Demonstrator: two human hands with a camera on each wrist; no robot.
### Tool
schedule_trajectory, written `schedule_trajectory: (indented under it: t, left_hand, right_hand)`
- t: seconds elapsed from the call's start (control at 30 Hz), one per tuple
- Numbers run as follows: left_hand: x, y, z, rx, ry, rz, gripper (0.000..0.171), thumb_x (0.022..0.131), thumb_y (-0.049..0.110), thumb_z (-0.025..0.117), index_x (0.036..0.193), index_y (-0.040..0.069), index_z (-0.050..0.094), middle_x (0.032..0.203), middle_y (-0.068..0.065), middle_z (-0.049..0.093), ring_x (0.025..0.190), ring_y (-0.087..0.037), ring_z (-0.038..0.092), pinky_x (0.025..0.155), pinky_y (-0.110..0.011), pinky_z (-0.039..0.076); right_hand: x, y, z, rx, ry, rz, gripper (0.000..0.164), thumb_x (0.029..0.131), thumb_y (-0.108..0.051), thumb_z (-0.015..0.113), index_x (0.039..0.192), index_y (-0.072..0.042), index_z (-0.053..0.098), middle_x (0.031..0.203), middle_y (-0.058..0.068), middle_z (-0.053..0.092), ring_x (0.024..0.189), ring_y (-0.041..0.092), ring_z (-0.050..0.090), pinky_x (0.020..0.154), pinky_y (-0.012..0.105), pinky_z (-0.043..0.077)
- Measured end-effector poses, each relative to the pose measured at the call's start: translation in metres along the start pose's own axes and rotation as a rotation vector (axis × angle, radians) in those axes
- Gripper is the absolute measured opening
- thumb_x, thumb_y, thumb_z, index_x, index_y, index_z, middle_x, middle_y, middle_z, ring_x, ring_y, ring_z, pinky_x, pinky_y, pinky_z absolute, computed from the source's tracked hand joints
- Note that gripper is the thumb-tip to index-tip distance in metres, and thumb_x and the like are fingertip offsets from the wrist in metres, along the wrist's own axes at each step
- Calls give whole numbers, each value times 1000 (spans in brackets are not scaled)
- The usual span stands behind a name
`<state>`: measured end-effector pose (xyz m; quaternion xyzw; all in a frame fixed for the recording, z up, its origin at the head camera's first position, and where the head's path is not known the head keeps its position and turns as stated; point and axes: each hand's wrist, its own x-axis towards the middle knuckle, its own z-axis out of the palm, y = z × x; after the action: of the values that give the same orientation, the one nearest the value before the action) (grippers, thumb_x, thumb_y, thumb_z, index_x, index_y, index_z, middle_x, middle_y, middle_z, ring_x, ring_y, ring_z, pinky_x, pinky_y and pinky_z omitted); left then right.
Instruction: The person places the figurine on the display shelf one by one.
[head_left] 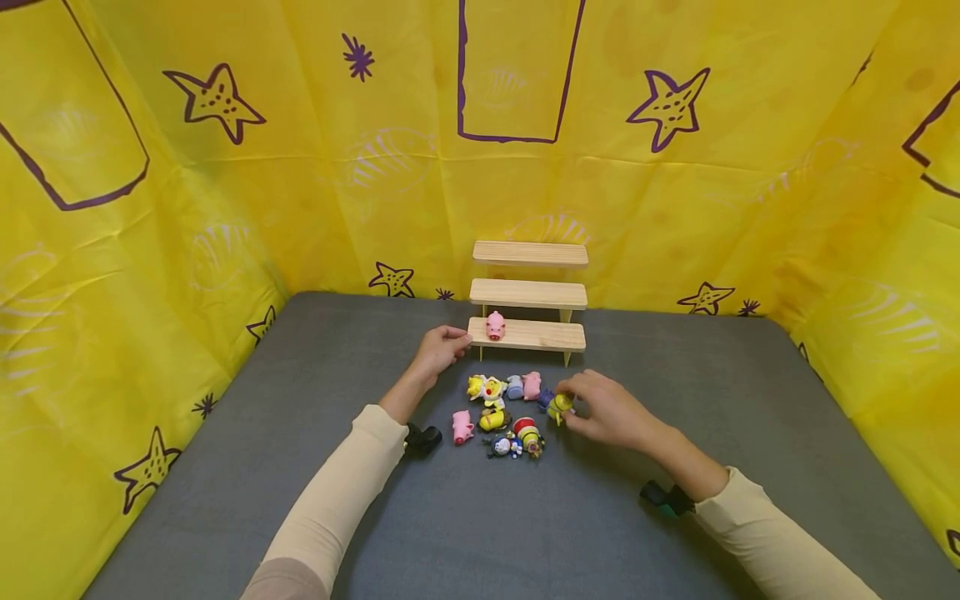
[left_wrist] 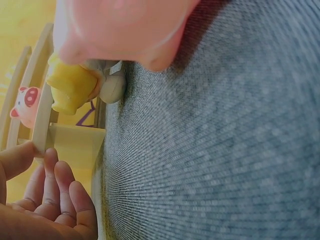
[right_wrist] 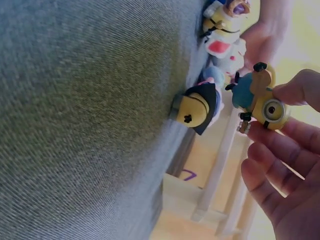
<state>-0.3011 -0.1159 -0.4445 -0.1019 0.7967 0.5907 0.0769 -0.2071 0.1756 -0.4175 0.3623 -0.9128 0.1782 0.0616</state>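
My left hand (head_left: 441, 350) pinches the left end of the lowest step of a three-step wooden display stand (head_left: 543, 335), thumb above and fingers below. On that step, near the left end, sits a pink pig figurine (head_left: 495, 326). Between the thumb and fingers of my right hand (head_left: 611, 410) is a one-eyed minion figurine (right_wrist: 256, 107), yellow with a teal body, held at the right side of a group of small figurines. Next to it in the right wrist view lies another yellow figurine with a black cap-like piece (right_wrist: 192, 111).
Several figurines lie in front of the stand, including a pink pig (head_left: 462, 427), a yellow-and-brown one (head_left: 492, 419), a red-and-yellow one (head_left: 528, 433) and a dark-and-white one (head_left: 502, 447). Yellow patterned cloth (head_left: 300, 167) walls the grey tabletop (head_left: 465, 533) at the back and sides.
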Motion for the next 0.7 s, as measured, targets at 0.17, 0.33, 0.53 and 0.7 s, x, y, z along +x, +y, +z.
schedule_trajectory:
  t: [0.17, 0.33, 0.53, 0.7]
  left_hand:
    - [0, 0, 0, -1, 1, 3, 28, 96, 23, 63, 118, 6, 62, 109, -13, 66, 91, -22, 60, 79, -29, 48]
    - [0, 0, 0, 5, -1, -5, 29, 96, 23, 62, 119, 6, 62, 110, -13, 66, 92, -22, 60, 80, -30, 48]
    - [0, 1, -1, 15, -5, -14, 30, 96, 24, 62, 120, 5, 61, 112, -13, 67, 92, -22, 59, 82, -31, 48]
    - [0, 2, -1, 18, -2, -22, 30, 96, 24, 62, 119, 6, 62, 111, -12, 66, 92, -22, 59, 82, -31, 48]
  right_hand:
    - [2, 1, -3, 8, 33, 5, 24, 81, -16, 74, 104, -10, 70, 91, -3, 66, 84, 14, 56, 73, 31, 50]
    - [3, 3, -7, -5, 76, -11, 26, 81, -17, 74, 106, -9, 71, 91, -1, 66, 82, 12, 53, 71, 30, 48]
    - [7, 5, -11, 25, 116, 2, 24, 81, -16, 73, 104, -7, 70, 87, 0, 65, 79, 17, 56, 69, 31, 48]
    - [12, 6, -15, 32, 131, 18, 20, 81, -15, 73, 99, -8, 69, 83, 1, 63, 78, 18, 57, 69, 31, 47]
